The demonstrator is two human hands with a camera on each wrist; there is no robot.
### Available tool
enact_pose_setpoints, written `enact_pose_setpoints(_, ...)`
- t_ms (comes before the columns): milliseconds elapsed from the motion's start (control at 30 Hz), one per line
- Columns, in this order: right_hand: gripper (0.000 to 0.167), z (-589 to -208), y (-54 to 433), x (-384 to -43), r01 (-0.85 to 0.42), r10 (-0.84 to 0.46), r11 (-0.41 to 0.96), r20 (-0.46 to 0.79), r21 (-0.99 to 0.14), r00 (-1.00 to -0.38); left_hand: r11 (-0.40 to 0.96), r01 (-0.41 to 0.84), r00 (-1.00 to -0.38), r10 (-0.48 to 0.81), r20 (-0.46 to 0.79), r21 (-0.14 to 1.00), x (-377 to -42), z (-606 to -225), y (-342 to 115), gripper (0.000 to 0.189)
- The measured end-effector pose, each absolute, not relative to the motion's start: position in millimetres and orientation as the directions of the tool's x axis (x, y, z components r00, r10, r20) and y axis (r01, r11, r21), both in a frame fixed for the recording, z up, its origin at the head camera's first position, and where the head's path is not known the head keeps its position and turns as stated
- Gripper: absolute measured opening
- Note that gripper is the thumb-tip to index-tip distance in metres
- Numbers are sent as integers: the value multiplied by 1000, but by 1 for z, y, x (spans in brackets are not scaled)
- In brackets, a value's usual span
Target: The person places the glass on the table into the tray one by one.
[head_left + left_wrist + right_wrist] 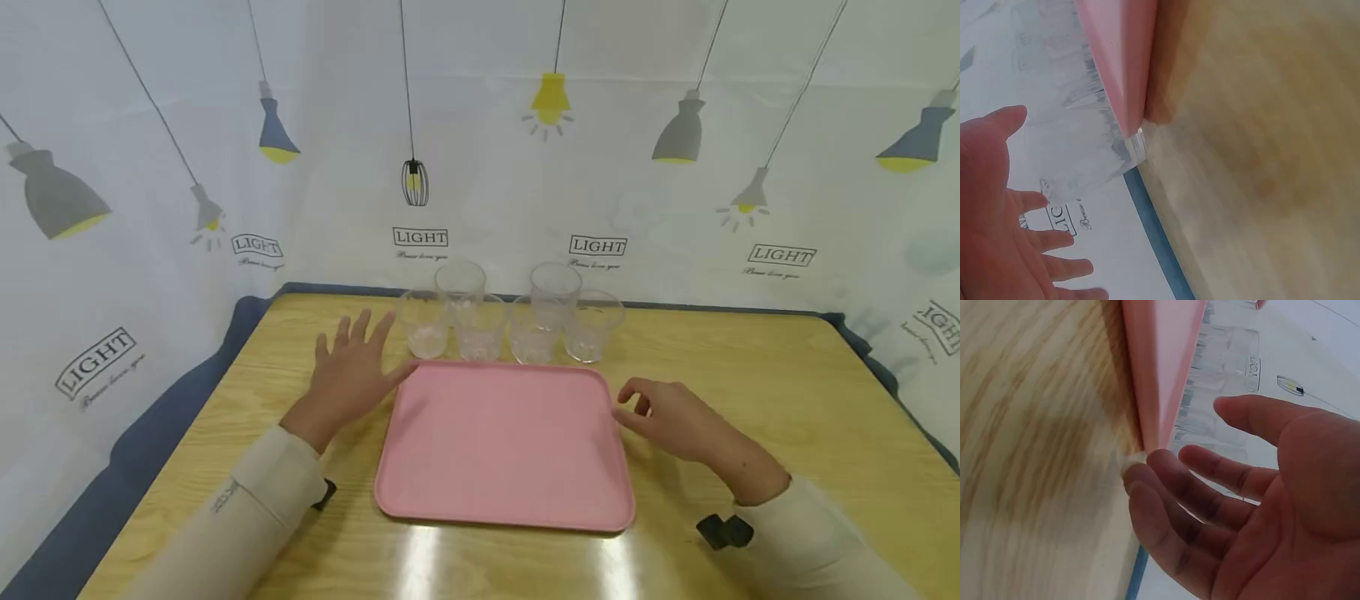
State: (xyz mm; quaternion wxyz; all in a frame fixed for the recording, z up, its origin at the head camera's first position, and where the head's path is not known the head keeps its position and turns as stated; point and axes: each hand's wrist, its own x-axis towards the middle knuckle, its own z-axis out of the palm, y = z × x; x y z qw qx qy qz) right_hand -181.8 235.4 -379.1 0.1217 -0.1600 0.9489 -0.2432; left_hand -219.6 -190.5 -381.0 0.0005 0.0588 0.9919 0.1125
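A pink rectangular tray (506, 446) lies on the wooden table. Just behind its far edge stand several clear glasses (480, 329), grouped in two rows. My left hand (348, 375) is over the table at the tray's far left corner, fingers spread and thumb toward the rim; the leftmost glass (426, 329) is just beyond it. On the other side, my right hand (667, 417) hovers by the tray's right edge with its fingers loosely bent. The right wrist view shows nothing in the palm (1310, 506); in the left wrist view the palm (991, 219) is bare too.
Light wooden table surface (750, 367) extends on both sides of the tray. Behind and beside the table hangs a white cloth (495, 192) printed with lamps and lettering. A dark blue band (720, 308) runs along the table's back edge.
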Motion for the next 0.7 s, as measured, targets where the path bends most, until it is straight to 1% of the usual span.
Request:
enact_pose_setpoints(67, 37, -389, 236, -186, -227, -378, 817, -196, -530, -905, 962, 134, -991, 134, 15, 240, -232, -378, -183, 88)
enact_pose_setpoints(100, 40, -393, 236, -188, -216, -381, 810, -210, -545, -901, 959, 135, -991, 136, 14, 248, -237, -376, -180, 88)
enact_pose_setpoints(167, 53, -399, 236, -190, -193, -388, 792, -235, -579, -891, 954, 134, -991, 135, 12, 267, -248, -371, -173, 91)
enact_pose_setpoints(267, 73, -404, 237, -195, -195, -413, 769, -240, -609, -878, 947, 111, -993, 121, -12, 302, -263, -363, -163, 96)
enact_pose_setpoints(333, 82, -406, 238, -196, -192, -423, 751, -238, -632, -874, 943, 99, -992, 117, -38, 317, -271, -358, -158, 99)
enact_pose_setpoints(400, 88, -408, 238, -195, -176, -439, 719, -243, -673, -865, 941, 96, -990, 125, -67, 326, -276, -355, -155, 101)
enact_pose_setpoints(567, 99, -413, 237, -194, -28, -482, 591, -325, -806, -814, 931, 84, -977, 148, -156, 355, -285, -351, -154, 105)
enact_pose_setpoints(700, 102, -419, 240, -197, 47, -492, 541, -361, -840, -792, 920, 77, -963, 168, -210, 385, -291, -352, -157, 107)
